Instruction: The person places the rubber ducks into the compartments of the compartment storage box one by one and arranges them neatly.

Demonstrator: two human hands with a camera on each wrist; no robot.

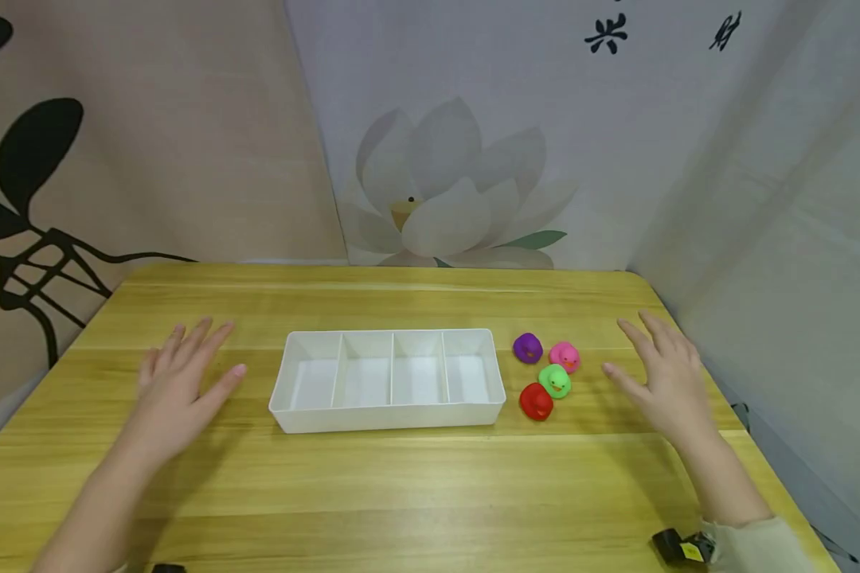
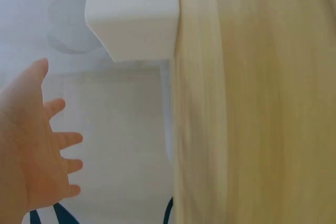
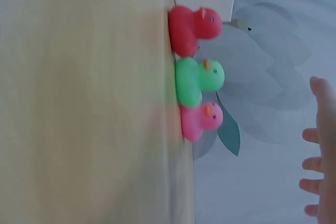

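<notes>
A white tray (image 1: pixel 394 419) divided into compartments lies in the middle of the table in the head view. Just right of it, several rubber ducks are grouped: purple (image 1: pixel 527 348), pink (image 1: pixel 564 356), green (image 1: pixel 555 381) and red (image 1: pixel 536 402). My left hand (image 1: pixel 179 398) hovers left of the tray, fingers spread and holding nothing. On the other side, my right hand (image 1: pixel 668 382) is held in the air right of the ducks, fingers apart, touching none of them. In the right wrist view the red duck (image 3: pixel 191 30) sits nearest the tray; the purple one is hidden there.
The wooden table (image 1: pixel 430 501) ends at a back edge against a curtain (image 1: pixel 451 183) printed with a flower. Another pale cloth (image 1: pixel 795 239) hangs along the right side. A black strap device (image 1: pixel 681 547) is on the right wrist.
</notes>
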